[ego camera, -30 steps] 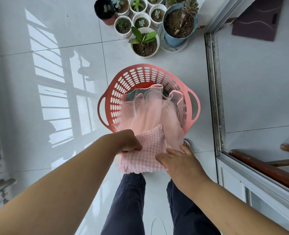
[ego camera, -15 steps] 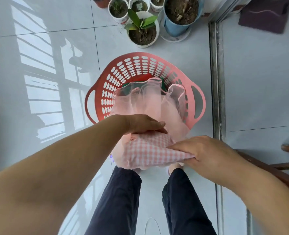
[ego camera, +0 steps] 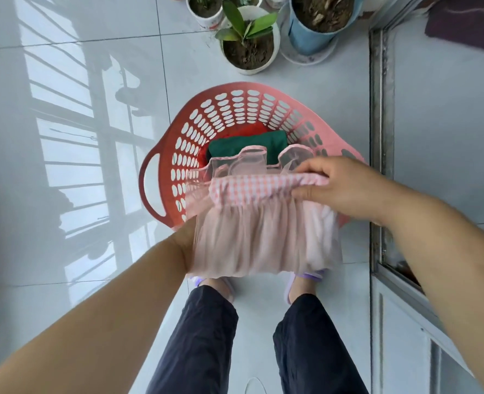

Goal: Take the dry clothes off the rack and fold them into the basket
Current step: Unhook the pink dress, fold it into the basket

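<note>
A pink dress [ego camera: 263, 237] with a checked top and sheer tulle skirt is folded in front of me, above the near rim of the red perforated basket [ego camera: 235, 109]. My right hand [ego camera: 337, 189] pinches the checked edge at the fold's far right. My left hand [ego camera: 188, 237] is mostly hidden beneath the left side of the tulle, supporting it; its fingers do not show. A folded dark green garment [ego camera: 249, 143] lies inside the basket, with something red under it.
Potted plants [ego camera: 248, 44] and a blue pot [ego camera: 320, 21] stand on the tiled floor just beyond the basket. A sliding-door track [ego camera: 378, 137] runs along the right. My legs and purple slippers [ego camera: 306, 280] are below the dress.
The dress has been folded over, so the tulle skirt now lies on the near side and the checked part at the far edge. My right hand moved up to that edge; my left went underneath.
</note>
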Demonstrator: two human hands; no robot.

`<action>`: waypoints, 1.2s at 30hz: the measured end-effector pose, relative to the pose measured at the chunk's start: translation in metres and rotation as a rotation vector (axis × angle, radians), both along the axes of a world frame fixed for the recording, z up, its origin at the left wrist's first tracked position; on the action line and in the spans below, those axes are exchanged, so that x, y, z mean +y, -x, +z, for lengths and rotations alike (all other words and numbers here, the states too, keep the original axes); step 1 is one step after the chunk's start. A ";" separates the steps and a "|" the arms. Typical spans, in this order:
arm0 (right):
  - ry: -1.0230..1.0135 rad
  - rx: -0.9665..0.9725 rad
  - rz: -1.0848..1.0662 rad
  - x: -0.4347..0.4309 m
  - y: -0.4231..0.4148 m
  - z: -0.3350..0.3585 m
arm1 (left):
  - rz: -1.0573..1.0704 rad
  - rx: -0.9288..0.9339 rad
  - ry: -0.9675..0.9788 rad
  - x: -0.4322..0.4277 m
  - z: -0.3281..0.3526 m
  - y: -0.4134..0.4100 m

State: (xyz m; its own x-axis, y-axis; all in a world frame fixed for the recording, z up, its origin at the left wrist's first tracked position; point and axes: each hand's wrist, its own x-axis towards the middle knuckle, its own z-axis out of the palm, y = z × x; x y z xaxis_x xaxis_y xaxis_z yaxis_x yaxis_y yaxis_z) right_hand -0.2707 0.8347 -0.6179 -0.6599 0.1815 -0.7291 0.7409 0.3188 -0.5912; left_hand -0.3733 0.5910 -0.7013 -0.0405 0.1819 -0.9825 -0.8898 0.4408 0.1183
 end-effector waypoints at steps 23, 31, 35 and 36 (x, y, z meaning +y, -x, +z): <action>-0.043 -0.232 -0.557 -0.028 -0.005 -0.148 | -0.307 0.425 0.097 0.023 -0.051 0.040; -0.309 -0.362 -0.423 -0.039 -0.010 -0.150 | -0.577 0.465 0.272 0.030 -0.059 0.040; -0.396 -0.407 -0.226 -0.046 -0.018 -0.140 | -0.807 0.605 0.374 0.019 -0.052 0.029; -0.431 -0.377 -0.199 -0.047 -0.020 -0.135 | -0.859 0.683 0.374 0.017 -0.049 0.027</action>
